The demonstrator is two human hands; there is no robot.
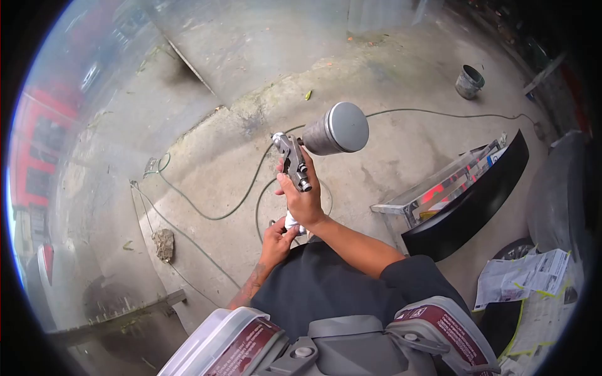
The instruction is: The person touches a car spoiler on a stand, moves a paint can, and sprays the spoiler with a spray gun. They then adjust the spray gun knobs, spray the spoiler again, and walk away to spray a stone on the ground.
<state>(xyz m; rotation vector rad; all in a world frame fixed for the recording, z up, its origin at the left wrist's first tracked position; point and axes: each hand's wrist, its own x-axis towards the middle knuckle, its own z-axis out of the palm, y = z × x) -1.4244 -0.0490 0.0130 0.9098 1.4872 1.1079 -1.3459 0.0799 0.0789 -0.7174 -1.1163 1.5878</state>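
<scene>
My right hand (306,203) is wrapped round the handle of a metal spray gun (293,156), held in front of my body. On the gun sits a round grey paint cup (342,130), tilted so that its flat lid faces me. Just below, my left hand (276,243) has its fingers closed on a white cloth (291,222) at the lower end of the gun's handle. The cloth and my fingers hide the hose joint there. A green air hose (259,170) runs over the floor around the gun.
A curved black panel (471,210) rests on a metal stand (395,208) at the right. Behind stands a bucket (469,82). Masking paper (523,276) covers something at lower right. A stone (163,245) lies left; a respirator (345,332) fills the bottom.
</scene>
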